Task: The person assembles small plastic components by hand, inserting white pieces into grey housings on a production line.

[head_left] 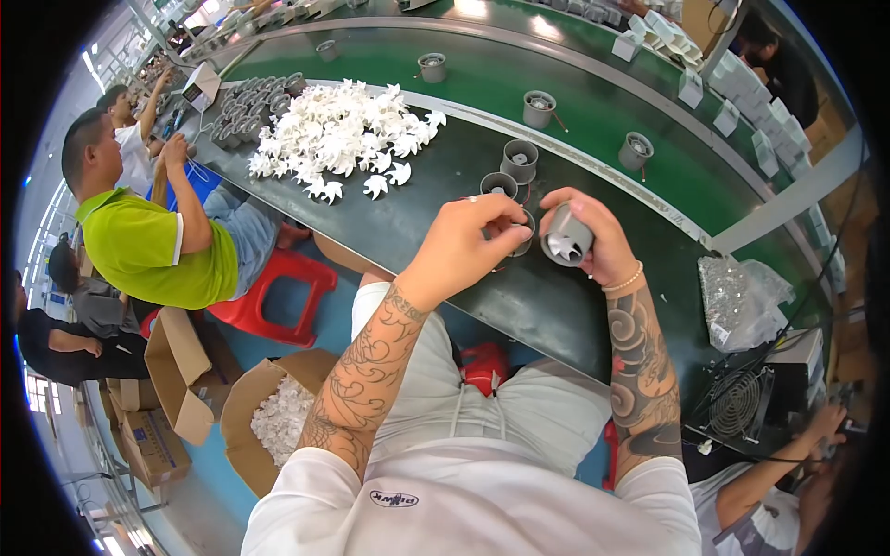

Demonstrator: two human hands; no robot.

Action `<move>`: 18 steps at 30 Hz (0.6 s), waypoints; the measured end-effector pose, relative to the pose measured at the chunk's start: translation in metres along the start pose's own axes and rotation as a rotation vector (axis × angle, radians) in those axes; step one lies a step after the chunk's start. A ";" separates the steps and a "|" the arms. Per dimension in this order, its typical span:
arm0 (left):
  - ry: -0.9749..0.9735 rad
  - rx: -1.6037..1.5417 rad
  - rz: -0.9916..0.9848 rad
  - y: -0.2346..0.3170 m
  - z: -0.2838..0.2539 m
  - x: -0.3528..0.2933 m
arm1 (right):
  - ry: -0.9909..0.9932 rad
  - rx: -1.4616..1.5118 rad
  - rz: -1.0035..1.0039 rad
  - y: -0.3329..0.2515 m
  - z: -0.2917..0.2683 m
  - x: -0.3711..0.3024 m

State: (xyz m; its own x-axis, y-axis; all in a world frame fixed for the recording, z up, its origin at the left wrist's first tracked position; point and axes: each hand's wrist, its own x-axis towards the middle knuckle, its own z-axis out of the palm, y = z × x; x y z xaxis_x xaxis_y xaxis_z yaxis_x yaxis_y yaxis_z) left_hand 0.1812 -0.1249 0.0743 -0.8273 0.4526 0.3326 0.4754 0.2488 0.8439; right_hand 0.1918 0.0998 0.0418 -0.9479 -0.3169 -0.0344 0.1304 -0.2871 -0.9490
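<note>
Gray cup (573, 225) clamped in right fingers (561, 195), white insert (563, 248) partly hidden, left fingers (501, 209) pinched together, contents unclear

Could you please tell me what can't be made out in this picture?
In the head view:
Left hand: its curled fingers hide whether they pinch anything small.
Grey cup in the right hand: that hand hides its far side.
Clear bag: its contents are too small and blurred to identify.
Co-worker at lower right: partly cut off by the picture's edge.
</note>
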 end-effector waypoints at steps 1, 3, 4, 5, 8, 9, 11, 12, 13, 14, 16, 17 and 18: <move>0.004 -0.002 0.005 -0.003 0.001 -0.003 | 0.044 0.011 -0.069 -0.003 -0.003 -0.001; 0.141 0.029 0.014 -0.016 0.002 -0.012 | 0.039 0.074 -0.090 0.001 -0.016 0.000; 0.149 0.033 0.014 -0.020 0.003 -0.014 | 0.110 0.089 -0.118 -0.001 -0.018 -0.001; 0.223 0.133 0.102 -0.025 0.005 -0.015 | 0.180 0.105 -0.147 -0.004 -0.021 -0.001; 0.421 0.454 0.125 -0.054 -0.011 -0.020 | 0.597 0.005 -0.411 -0.018 -0.044 0.001; 0.538 0.652 0.063 -0.067 -0.019 -0.019 | 0.786 -0.049 -0.448 -0.020 -0.057 -0.002; 0.479 0.840 -0.109 -0.091 -0.039 -0.018 | 1.098 -0.306 -0.579 -0.007 -0.109 -0.003; 0.504 0.916 -0.105 -0.103 -0.037 -0.013 | 1.232 -0.554 -0.565 0.009 -0.160 -0.013; 0.527 0.991 -0.102 -0.111 -0.034 -0.007 | 1.362 -0.807 -0.539 0.021 -0.200 -0.024; 0.500 0.998 -0.118 -0.115 -0.037 -0.005 | 1.362 -0.890 -0.454 0.022 -0.203 -0.024; 0.440 1.015 -0.198 -0.113 -0.044 -0.005 | 1.354 -1.054 -0.332 0.016 -0.174 -0.018; 0.449 1.004 -0.217 -0.113 -0.048 -0.005 | 1.348 -1.092 -0.300 0.016 -0.167 -0.014; 0.447 0.991 -0.232 -0.114 -0.051 -0.005 | 1.328 -1.131 -0.202 0.011 -0.158 -0.013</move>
State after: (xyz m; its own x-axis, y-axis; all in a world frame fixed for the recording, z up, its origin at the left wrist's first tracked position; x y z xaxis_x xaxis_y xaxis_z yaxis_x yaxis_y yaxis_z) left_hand 0.1156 -0.1995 -0.0015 -0.8659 0.0064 0.5002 0.1583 0.9521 0.2618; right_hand 0.1596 0.2431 -0.0179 -0.5719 0.6935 0.4382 0.2899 0.6706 -0.6829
